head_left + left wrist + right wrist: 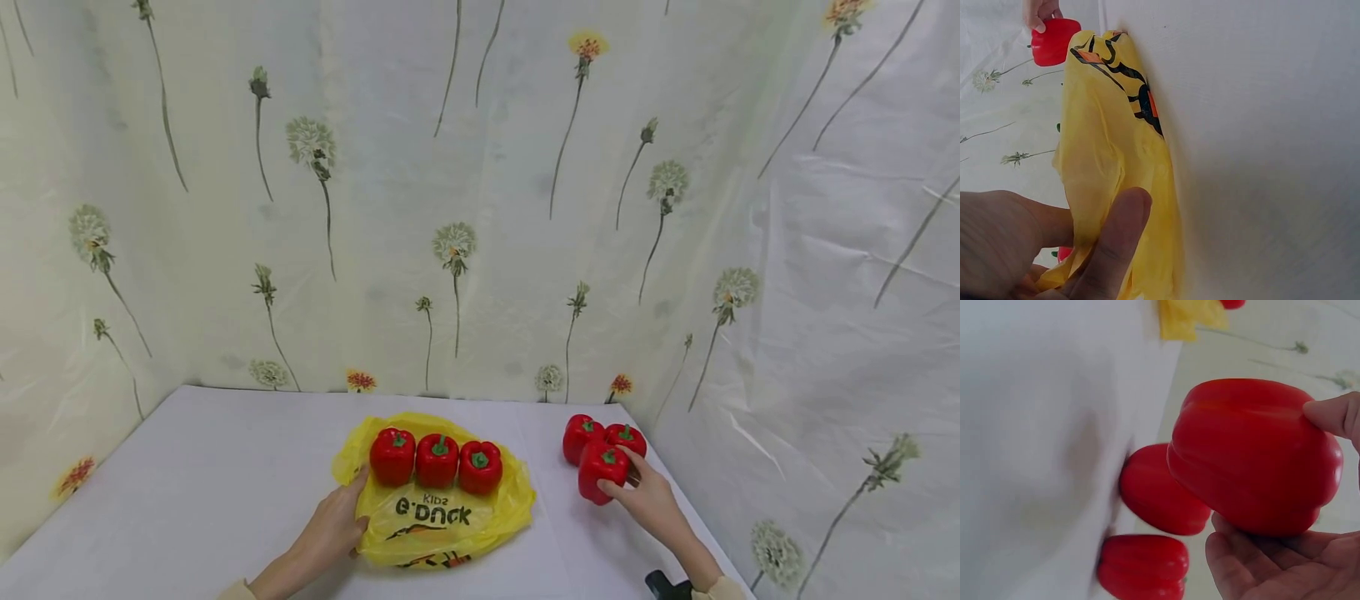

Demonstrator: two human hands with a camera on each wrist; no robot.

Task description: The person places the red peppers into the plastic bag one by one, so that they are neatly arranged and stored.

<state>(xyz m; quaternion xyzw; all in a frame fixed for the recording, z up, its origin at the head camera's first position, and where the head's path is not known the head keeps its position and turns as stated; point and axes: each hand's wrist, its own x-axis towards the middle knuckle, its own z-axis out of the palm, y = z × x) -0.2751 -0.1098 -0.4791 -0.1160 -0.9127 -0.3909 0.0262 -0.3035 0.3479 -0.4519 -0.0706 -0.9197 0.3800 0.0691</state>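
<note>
My right hand (651, 502) grips a red bell pepper (1254, 462) between thumb and fingers. In the right wrist view this pepper is raised off the table. Two more red bell peppers (1163, 490) stand just behind it at the table's right side. At the left edge of a yellow plastic bag (491, 525), my left hand (333, 523) pinches the plastic between thumb and fingers, as the left wrist view shows. Three red bell peppers (437, 462) stand in a row on the bag's far part, green stems up. Dark print marks the bag's near part.
A white-covered table (225, 475) carries everything. A curtain (390, 208) printed with dandelions hangs behind it and along both sides, close to the right-hand peppers. A black strap or device (667, 586) sits by the right wrist.
</note>
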